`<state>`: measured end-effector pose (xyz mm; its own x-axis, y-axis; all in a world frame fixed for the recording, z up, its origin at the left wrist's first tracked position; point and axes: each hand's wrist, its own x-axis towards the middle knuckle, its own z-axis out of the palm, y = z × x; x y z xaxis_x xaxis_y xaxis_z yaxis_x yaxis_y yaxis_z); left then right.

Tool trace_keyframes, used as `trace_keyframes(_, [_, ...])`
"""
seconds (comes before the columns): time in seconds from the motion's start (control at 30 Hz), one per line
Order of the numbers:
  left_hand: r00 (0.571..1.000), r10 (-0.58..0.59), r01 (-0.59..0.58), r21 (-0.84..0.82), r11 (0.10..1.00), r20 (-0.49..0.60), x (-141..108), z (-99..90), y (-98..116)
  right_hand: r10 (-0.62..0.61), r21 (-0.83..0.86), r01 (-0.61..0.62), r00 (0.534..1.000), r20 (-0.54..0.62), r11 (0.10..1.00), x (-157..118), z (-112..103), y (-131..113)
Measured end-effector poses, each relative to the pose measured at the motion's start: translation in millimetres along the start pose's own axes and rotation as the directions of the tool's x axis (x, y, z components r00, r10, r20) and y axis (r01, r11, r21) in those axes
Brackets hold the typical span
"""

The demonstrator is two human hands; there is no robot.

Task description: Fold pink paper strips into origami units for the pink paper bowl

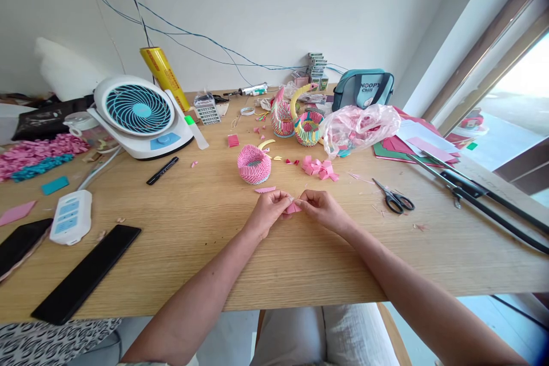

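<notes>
Near the middle of the table, my left hand (271, 210) and my right hand (322, 209) meet at a small piece of pink paper (293, 208). Both hands are closed, thumbs and forefingers pinching it from either side. Part of the paper is hidden by the fingers. Just beyond my left hand lies a flat pink strip (265, 189). Farther back stands a round pink basket of folded paper (254, 164), with a yellow curved piece (266, 143) by its rim. A heap of folded pink paper pieces (319, 168) sits beyond my right hand.
Black scissors (397, 200) lie to the right, near metal rods (454, 186). A white fan (141, 117), marker (162, 171), power strip (71, 216) and black slab (88, 273) are on the left. Colourful paper swans (307, 128) and a plastic bag (360, 127) stand behind.
</notes>
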<state>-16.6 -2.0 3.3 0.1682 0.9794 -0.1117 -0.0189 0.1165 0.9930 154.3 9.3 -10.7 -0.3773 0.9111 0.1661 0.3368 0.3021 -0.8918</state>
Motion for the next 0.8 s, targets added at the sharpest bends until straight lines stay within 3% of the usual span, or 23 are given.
trace_keyframes(0.13, [0.986,-0.152,0.161,-0.180,0.970,0.062,-0.1,-4.4,4.2,-0.122,0.024,0.123,0.992,-0.032,0.992,-2.8,-6.2,-3.7])
trace_keyframes(0.23, [0.970,-0.204,0.233,-0.269,0.935,0.132,0.3,-5.7,3.5,-0.318,-0.035,0.317,0.946,-0.059,0.948,-4.8,-6.9,-5.3])
trace_keyframes(0.3, [0.970,-0.211,0.238,-0.294,0.926,0.123,0.2,-4.0,2.2,-0.363,-0.053,0.360,0.929,-0.071,0.931,-4.6,-4.7,-4.2])
trace_keyframes(0.4, [0.990,-0.133,0.142,-0.275,0.951,0.050,-1.3,0.9,1.5,-0.234,0.028,0.241,0.960,-0.154,0.970,-1.3,0.6,0.3])
trace_keyframes(0.53, [0.994,0.102,-0.098,-0.078,0.992,0.049,-5.0,5.2,1.3,0.015,0.336,0.046,0.984,-0.178,0.941,4.5,5.1,3.3])
trace_keyframes(0.67, [0.963,0.269,-0.267,0.170,0.949,0.010,-5.7,3.9,-3.8,0.101,0.472,-0.030,0.987,-0.126,0.881,4.8,5.9,-1.2])
trace_keyframes(0.8, [0.954,0.299,-0.292,0.219,0.931,0.000,-2.4,1.6,-7.5,0.150,0.560,-0.074,0.984,-0.091,0.825,1.7,7.5,-5.6])
